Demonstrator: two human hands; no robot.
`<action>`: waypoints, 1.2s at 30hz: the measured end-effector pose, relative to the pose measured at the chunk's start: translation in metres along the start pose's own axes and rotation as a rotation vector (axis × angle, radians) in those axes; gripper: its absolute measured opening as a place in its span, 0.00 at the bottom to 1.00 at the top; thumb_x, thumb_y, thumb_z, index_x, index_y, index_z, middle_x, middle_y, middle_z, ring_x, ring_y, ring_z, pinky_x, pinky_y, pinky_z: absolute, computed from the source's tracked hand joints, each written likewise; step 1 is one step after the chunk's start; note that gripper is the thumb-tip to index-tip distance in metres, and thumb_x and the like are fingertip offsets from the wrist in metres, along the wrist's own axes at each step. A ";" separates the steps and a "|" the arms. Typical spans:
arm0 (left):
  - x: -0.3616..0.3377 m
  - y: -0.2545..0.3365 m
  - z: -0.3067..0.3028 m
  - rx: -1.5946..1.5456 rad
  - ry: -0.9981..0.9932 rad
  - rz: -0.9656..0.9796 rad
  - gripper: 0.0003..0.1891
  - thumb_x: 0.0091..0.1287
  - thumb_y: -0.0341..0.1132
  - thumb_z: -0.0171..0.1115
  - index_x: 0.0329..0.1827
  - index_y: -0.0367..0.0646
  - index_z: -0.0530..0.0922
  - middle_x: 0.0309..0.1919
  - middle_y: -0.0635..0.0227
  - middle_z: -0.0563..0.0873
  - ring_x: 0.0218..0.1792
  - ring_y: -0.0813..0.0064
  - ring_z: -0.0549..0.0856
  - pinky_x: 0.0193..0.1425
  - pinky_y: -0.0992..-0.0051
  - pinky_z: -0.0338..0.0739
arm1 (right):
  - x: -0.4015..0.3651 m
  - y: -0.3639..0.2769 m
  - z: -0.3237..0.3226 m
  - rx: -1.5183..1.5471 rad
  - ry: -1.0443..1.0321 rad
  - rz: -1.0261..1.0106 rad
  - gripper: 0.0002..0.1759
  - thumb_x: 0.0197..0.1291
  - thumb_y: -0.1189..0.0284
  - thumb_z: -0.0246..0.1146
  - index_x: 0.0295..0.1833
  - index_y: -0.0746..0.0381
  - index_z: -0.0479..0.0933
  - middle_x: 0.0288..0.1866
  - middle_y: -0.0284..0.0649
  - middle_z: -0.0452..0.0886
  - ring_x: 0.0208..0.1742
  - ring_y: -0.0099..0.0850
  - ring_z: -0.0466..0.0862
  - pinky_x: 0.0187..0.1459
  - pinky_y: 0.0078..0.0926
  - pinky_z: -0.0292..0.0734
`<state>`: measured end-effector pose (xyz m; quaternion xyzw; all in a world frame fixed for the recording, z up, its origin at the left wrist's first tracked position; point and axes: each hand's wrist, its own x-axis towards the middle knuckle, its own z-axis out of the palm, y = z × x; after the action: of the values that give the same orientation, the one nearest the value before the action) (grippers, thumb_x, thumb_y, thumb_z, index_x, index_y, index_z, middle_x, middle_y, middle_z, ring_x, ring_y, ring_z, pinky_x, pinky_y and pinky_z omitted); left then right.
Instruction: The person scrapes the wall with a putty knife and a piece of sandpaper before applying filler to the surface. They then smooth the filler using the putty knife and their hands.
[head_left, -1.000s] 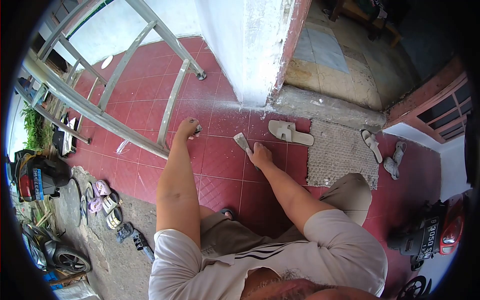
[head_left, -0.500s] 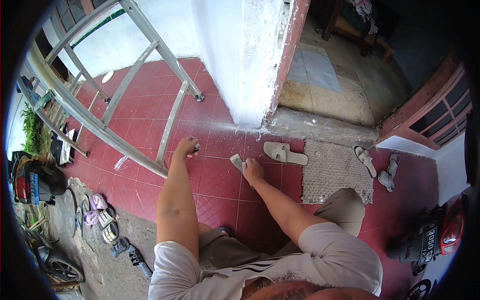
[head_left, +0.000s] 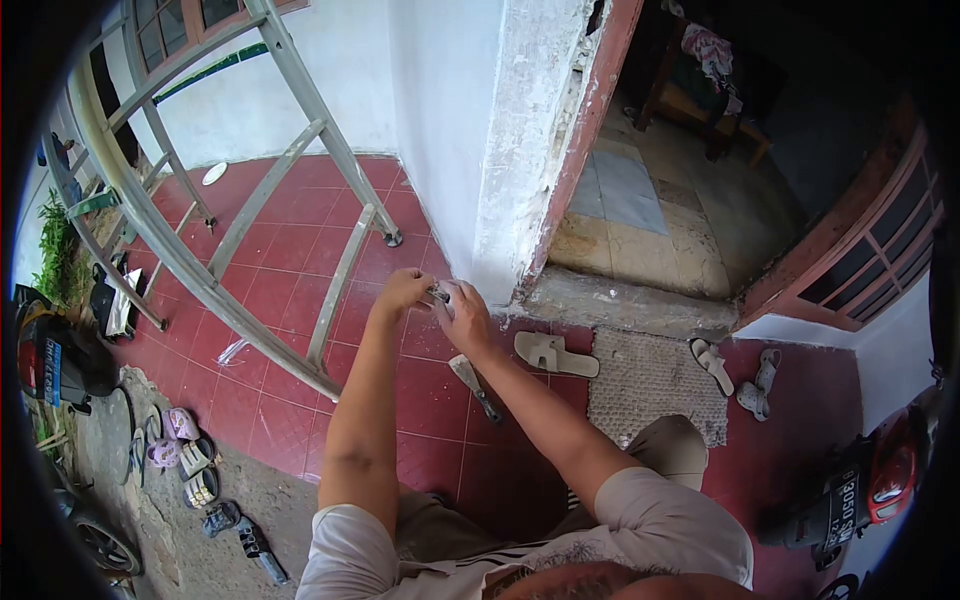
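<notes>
Both hands meet in front of the peeling wall corner. My left hand is closed on a small dark and silvery object, too small to identify. My right hand touches the same object from the other side, its fingers closed round it. On the red tiles below my right forearm lies a putty knife, its pale blade toward the wall and its dark handle toward me.
A metal ladder stands at the left. Right of the hands are a beige sandal, a woven mat and a doorway step. More footwear lies lower left; motorbikes stand at both sides.
My right hand has let go of the putty knife, which now lies on the tiles, and has moved up and left to my left hand. The view has shifted slightly.
</notes>
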<state>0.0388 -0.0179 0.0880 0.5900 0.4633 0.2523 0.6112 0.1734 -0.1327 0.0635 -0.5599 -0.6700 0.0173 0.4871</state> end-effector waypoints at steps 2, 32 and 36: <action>0.001 0.008 0.006 -0.003 0.002 0.026 0.15 0.66 0.36 0.64 0.44 0.29 0.80 0.34 0.58 0.87 0.31 0.66 0.89 0.33 0.67 0.88 | 0.009 0.008 -0.009 -0.039 0.001 -0.060 0.24 0.59 0.71 0.68 0.59 0.68 0.75 0.57 0.51 0.78 0.59 0.51 0.77 0.59 0.46 0.74; -0.098 0.383 0.098 0.103 0.603 0.949 0.12 0.73 0.31 0.64 0.54 0.37 0.74 0.35 0.63 0.86 0.34 0.79 0.87 0.32 0.78 0.78 | 0.435 -0.092 -0.363 -0.051 0.837 -0.416 0.28 0.74 0.61 0.55 0.69 0.72 0.66 0.63 0.60 0.72 0.66 0.55 0.71 0.68 0.49 0.64; -0.094 0.449 0.113 0.072 0.664 1.140 0.15 0.73 0.29 0.63 0.59 0.37 0.72 0.34 0.64 0.86 0.30 0.80 0.85 0.33 0.79 0.77 | 0.435 -0.093 -0.364 -0.064 0.841 -0.395 0.29 0.73 0.62 0.55 0.70 0.72 0.64 0.63 0.61 0.71 0.65 0.55 0.71 0.67 0.50 0.65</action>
<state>0.2013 -0.0744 0.5277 0.6539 0.2503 0.6893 0.1863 0.3939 -0.0242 0.5829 -0.3946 -0.5083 -0.3251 0.6930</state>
